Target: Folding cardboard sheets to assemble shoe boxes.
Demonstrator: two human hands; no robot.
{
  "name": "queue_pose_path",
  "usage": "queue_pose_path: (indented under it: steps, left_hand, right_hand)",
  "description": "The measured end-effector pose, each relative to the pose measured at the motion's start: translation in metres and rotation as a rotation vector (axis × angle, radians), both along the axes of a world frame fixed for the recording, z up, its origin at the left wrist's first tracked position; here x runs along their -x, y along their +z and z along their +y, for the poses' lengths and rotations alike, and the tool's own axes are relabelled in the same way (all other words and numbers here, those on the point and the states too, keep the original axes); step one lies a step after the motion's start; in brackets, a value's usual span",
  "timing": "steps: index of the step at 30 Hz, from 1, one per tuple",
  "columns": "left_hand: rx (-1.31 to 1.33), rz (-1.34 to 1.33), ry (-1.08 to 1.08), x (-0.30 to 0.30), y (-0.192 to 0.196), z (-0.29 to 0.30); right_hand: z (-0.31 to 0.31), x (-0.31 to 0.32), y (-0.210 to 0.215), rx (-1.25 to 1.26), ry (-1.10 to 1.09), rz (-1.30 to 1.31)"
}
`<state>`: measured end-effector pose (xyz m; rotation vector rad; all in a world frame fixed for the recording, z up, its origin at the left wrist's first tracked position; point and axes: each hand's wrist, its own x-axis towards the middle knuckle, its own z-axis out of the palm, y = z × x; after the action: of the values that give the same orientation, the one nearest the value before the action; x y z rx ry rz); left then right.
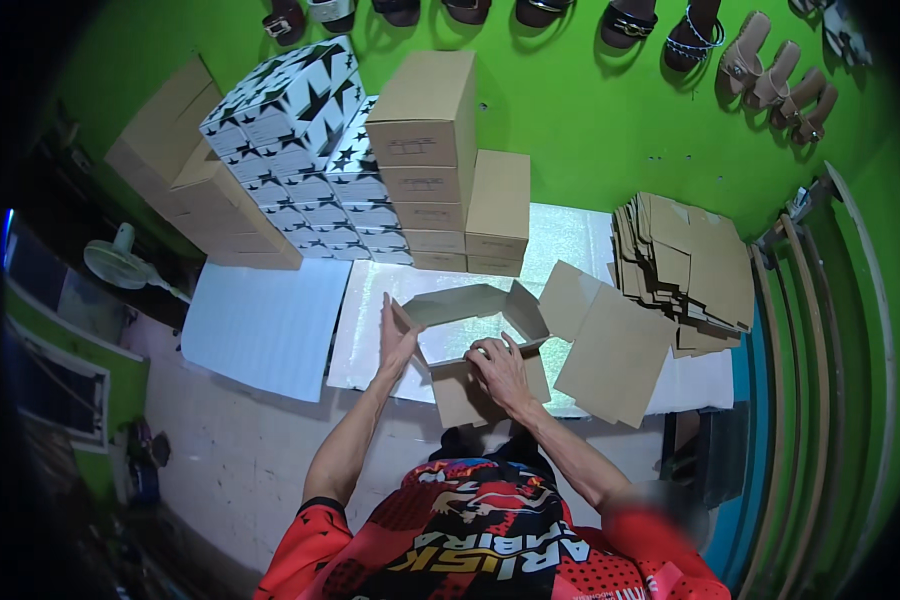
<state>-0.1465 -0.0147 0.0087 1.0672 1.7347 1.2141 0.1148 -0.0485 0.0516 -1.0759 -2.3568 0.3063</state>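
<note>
A partly folded brown cardboard box [458,304] stands on the table in front of me, its walls raised into a ring and the pale tabletop showing through the middle. At its left end my left hand [399,345] grips the wall, fingers stretched along the outside and thumb toward the inside. My right hand [500,372] is bent over the near wall, fingers curled across its upper edge. Below that edge a cardboard flap [458,396] hangs toward me past the table's front. Part of the near wall is hidden by the right hand.
Flat cardboard pieces [615,350] lie right of the box, before a tall pile of flattened cardboard [715,255]. Star-patterned boxes [305,160] and plain brown boxes [425,110] are stacked behind. A fan [115,258] stands left; sandals [755,55] hang on the green wall.
</note>
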Motion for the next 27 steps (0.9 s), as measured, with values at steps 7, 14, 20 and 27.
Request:
queue_pose_path:
  steps: [7, 14, 20, 27]
  left_hand:
    - [0.024, -0.158, -0.285, 0.014, -0.010, -0.021]
    - [0.031, -0.156, -0.293, 0.001, -0.005, -0.015]
    - [0.034, -0.254, -0.293, 0.012, -0.018, -0.008]
    - [-0.061, -0.199, -0.157, 0.010, -0.016, -0.011]
  right_hand:
    - [-0.040, 0.036, -0.007, 0.045, -0.041, 0.005]
    - [-0.040, 0.034, 0.013, 0.174, -0.075, 0.063]
    - [-0.002, -0.020, 0.034, 0.110, -0.190, -0.051]
    - [0.026, -0.032, 0.031, 0.387, -0.397, 0.027]
